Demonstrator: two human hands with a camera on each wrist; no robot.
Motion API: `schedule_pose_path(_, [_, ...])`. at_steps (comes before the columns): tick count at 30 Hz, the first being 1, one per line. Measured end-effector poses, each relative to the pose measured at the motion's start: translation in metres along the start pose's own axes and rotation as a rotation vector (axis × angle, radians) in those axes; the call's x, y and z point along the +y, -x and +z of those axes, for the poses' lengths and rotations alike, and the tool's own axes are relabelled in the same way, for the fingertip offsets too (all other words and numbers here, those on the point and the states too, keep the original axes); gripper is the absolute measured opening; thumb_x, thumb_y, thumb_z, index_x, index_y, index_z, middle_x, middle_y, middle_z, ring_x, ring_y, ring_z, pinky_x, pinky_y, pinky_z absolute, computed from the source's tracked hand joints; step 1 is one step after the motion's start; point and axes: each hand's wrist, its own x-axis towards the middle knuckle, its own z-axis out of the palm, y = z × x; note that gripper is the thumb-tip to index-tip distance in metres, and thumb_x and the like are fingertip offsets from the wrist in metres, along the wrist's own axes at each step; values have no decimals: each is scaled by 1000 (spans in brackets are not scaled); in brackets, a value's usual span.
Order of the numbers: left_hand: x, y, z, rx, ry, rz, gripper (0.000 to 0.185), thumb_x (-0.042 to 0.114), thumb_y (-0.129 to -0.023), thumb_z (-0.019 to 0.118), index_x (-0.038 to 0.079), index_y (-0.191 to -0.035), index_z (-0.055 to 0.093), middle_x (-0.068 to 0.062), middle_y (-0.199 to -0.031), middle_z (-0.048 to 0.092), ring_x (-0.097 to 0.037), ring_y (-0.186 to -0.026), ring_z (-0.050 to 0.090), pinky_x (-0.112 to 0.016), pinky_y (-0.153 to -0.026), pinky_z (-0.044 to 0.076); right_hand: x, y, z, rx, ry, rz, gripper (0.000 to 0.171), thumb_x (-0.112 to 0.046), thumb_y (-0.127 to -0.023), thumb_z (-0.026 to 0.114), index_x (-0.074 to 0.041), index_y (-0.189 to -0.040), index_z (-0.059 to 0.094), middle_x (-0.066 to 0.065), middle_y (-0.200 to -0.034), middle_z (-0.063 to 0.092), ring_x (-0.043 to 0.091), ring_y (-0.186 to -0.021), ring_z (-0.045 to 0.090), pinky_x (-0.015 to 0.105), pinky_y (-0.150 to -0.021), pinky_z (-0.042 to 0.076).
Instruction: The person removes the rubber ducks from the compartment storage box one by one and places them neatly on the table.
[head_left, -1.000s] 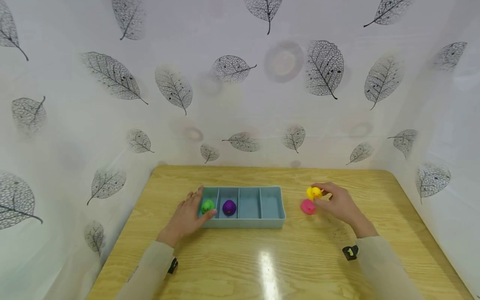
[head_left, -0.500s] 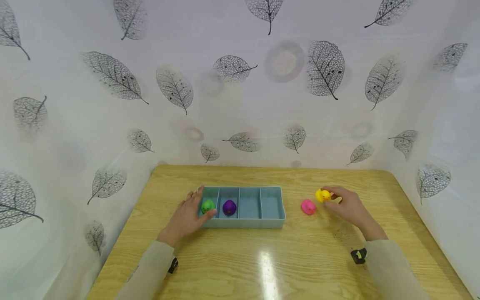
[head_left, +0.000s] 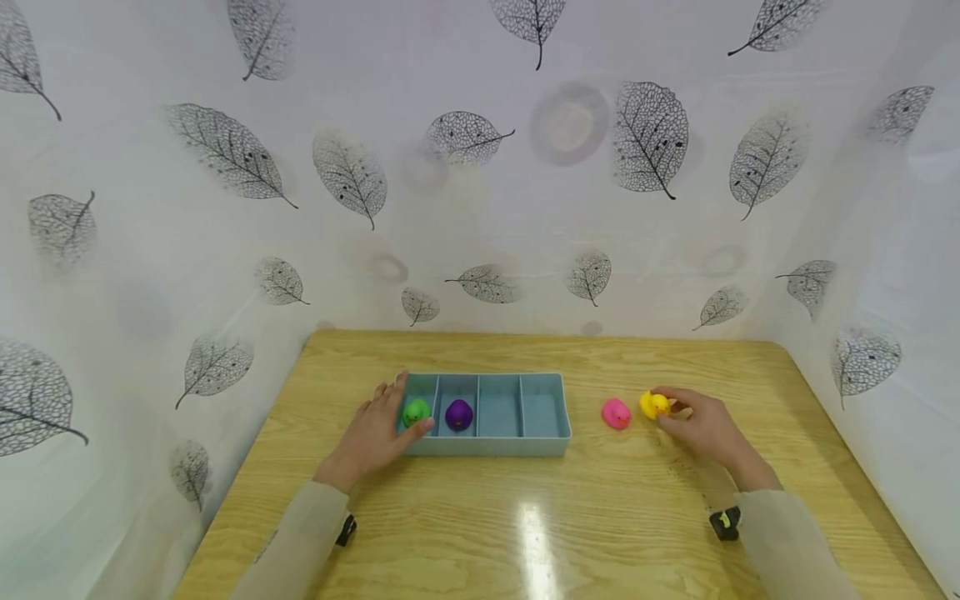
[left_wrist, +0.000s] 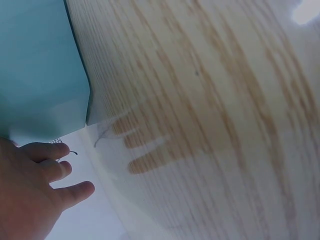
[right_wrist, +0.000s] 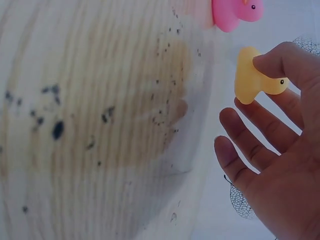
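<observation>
My right hand [head_left: 709, 427] pinches a yellow rubber duck [head_left: 655, 405] between thumb and fingers, right of the box. The right wrist view shows the thumb across the duck [right_wrist: 249, 75], the other fingers spread apart. To its left sits a pink rubber duck [head_left: 617, 413] on the table. My left hand [head_left: 372, 435] rests at the left end of a blue-grey divided box [head_left: 487, 447], fingers extended along the end and thumb over the front rim. In the box, a green duck [head_left: 416, 412] occupies the leftmost compartment, and a purple duck [head_left: 459, 415] the one beside it.
The wooden table [head_left: 450, 525] has a bright glare at its front middle. A white curtain with leaf prints [head_left: 480, 208] encloses the back and both sides. Small dark specks [right_wrist: 57, 130] mark the wood near the right hand.
The right hand has carried the yellow duck to the right and nearer the table front, away from the pink duck, which it overlapped in view earlier. The left hand and box stay put.
</observation>
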Motion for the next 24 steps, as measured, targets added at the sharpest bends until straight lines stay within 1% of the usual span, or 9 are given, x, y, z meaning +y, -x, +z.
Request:
schedule_pose_path(5, [-1,0,0,-2,-2,-4,99,64,-103,53,5,-170,8,-25,-171,28,-53,-156,27,-72,-121,30,6,0,4,-7,7,3,44,-14,-94,74,-3,-137,68,21,-119,74,27,-98,66,27,-70,49])
schedule_pose_path(9, [-2,-1,1,4,0,4,99,63,-104,53,4,-170,10,-26,-170,29,-53,-156,28,-72,-120,32,12,-1,8,-23,15,-2,45,-12,-93,75,-2,-136,68,20,-115,76,24,-95,66,25,-71,50])
schedule_pose_path(12, [-3,-1,2,16,0,13,98,62,-104,54,3,-169,11,-26,-170,30,-54,-155,29,-72,-119,32,13,-1,11,-26,18,-15,45,-12,-92,76,-1,-135,68,23,-118,75,25,-95,68,29,-74,53])
schedule_pose_path(19, [-4,-1,3,19,-10,17,99,62,-103,55,3,-169,11,-26,-169,32,-55,-154,30,-72,-119,34,11,-2,13,-30,17,-22,44,-10,-92,75,0,-134,69,30,-126,71,31,-99,70,43,-83,57])
schedule_pose_path(24, [-3,-1,2,13,-3,11,99,63,-103,55,4,-169,11,-24,-170,31,-53,-155,29,-71,-120,32,8,-3,14,-40,27,-15,44,-11,-93,75,-1,-135,68,28,-124,72,29,-97,68,44,-84,57])
